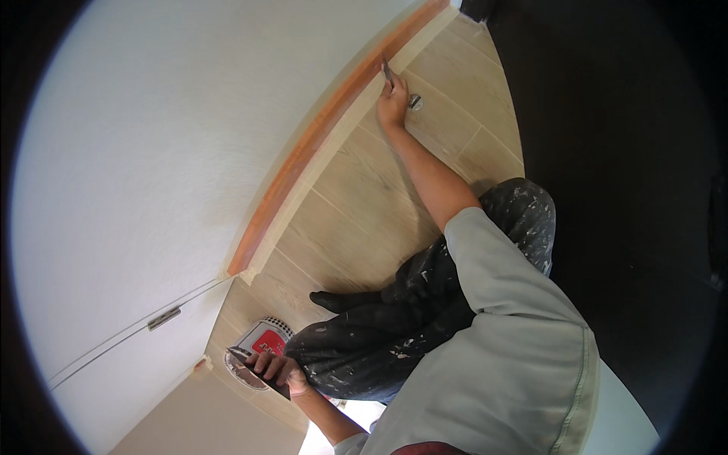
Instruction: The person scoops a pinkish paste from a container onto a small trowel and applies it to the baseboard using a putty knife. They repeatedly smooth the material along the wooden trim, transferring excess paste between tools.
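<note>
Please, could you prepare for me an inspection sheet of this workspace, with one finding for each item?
Surface: wood-look floor; pale strip beside the reddish-brown baseboard.
Job's things: dark flat tool, thin tool, red-labelled bucket.
Clutter: round metallic item near the right hand, purpose unclear.
Grips: left grip holds the flat tool by the bucket's mouth; right grip holds the thin tool at the baseboard.
Cables: nothing seen.
Surroundings: white wall, small metal fitting.
</note>
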{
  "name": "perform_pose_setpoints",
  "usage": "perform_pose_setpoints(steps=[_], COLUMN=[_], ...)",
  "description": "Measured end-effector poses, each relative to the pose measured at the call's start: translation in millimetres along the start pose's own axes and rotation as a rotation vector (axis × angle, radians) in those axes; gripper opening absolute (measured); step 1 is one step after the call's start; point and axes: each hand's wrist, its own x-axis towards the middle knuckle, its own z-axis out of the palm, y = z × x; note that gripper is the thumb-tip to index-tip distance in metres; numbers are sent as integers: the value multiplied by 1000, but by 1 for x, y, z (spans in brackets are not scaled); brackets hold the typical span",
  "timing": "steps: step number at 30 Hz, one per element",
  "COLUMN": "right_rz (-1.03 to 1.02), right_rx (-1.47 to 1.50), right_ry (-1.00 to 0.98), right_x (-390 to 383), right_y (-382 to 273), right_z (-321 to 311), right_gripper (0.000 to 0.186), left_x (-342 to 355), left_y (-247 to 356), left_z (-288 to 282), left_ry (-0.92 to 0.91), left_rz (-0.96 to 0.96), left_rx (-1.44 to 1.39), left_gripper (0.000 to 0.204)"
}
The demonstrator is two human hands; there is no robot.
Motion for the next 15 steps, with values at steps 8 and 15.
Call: perform_pose_setpoints(steps=[8,15], right_rz=[-47,-76], right_rx=[-5,-17], right_ry=[-36,-138], right_x=[6,-18], right_y=[22,16], right_z=[16,16], right_gripper=[42,49], left_x=[4,8], left_y=[0,1], left_z=[1,-1], left_ry=[17,-2], left_rz=[-27,-73], left_rx=[31,35], left_gripper=[32,35])
